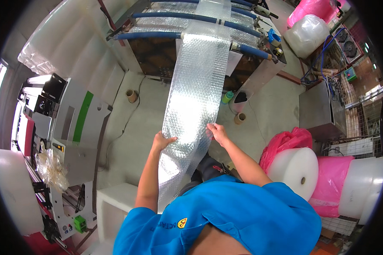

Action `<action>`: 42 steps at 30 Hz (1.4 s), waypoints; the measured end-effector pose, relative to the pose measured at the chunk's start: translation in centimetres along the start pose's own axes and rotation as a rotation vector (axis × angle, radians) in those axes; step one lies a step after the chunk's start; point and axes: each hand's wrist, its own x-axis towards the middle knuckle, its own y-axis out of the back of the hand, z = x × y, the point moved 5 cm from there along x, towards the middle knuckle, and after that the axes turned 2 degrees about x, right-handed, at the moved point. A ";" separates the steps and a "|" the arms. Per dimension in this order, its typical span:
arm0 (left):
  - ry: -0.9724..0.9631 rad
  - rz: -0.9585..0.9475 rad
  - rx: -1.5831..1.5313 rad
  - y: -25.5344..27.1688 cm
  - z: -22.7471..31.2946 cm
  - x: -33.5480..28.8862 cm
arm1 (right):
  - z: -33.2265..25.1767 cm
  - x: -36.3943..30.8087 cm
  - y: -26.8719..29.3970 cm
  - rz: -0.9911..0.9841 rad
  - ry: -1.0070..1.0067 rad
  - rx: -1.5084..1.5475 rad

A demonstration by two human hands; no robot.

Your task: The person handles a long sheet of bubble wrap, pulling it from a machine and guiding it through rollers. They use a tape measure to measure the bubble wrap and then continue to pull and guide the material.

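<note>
A long strip of silvery bubble wrap (198,72) runs down from the machine's blue rollers (174,17) to my lap. My left hand (163,141) grips its left edge, thumb lying on top and the other fingers hidden beneath. At the right edge, slightly higher, my right hand (217,132) pinches the sheet between thumb and fingers. Between my hands the sheet is stretched fairly flat and shines with glare. Below them it bends and hangs down in front of my legs.
Left stands a grey machine (74,123) with a green strip. At the right lie a white foam roll (294,172) and pink plastic (281,146). Cardboard cores (132,96) and a green bottle (227,97) stand on the floor, where a cable runs. A metal cabinet (319,106) stands at right.
</note>
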 end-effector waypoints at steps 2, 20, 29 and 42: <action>0.011 0.015 0.039 -0.8 -1.9 1.5 | 0.1 0.4 0.0 -0.004 0.045 -0.045; 0.135 -0.033 0.221 -3.2 0.2 8.2 | 0.1 7.0 2.8 -0.074 0.000 -0.072; 0.061 0.119 0.009 -3.1 5.3 16.3 | -8.0 14.0 4.8 -0.093 0.013 -0.017; 0.049 -0.125 -0.257 -2.8 6.9 16.8 | -9.2 17.3 6.9 0.044 0.353 0.114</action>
